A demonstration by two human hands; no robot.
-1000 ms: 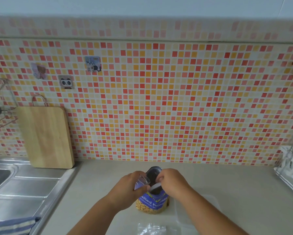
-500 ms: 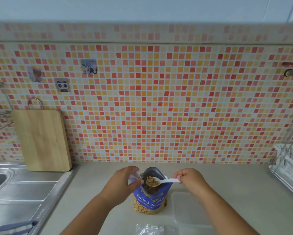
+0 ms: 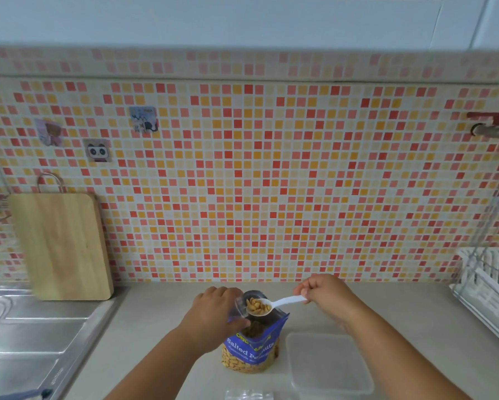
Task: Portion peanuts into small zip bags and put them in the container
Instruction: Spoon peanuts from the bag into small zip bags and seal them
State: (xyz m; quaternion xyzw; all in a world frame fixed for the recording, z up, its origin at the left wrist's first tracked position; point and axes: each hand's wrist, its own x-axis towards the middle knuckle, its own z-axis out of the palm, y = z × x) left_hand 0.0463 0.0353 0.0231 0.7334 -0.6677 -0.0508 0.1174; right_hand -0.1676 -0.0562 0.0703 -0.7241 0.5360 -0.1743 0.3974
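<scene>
A blue salted-peanut bag stands open on the counter at bottom centre. My left hand holds a small clear zip bag open just above the peanut bag's left rim. My right hand pinches the handle of a white plastic spoon, whose bowl is heaped with peanuts and sits level at the zip bag's mouth. A clear plastic container with its lid on lies right of the peanut bag. More empty zip bags lie at the bottom edge.
A wooden cutting board leans on the tiled wall at left, beside a steel sink drainboard. A white dish rack stands at the right edge. A striped cloth shows at the bottom left corner.
The spoon came up out of the peanut bag loaded with peanuts, and my right hand moved right and up. My left hand kept holding the zip bag open.
</scene>
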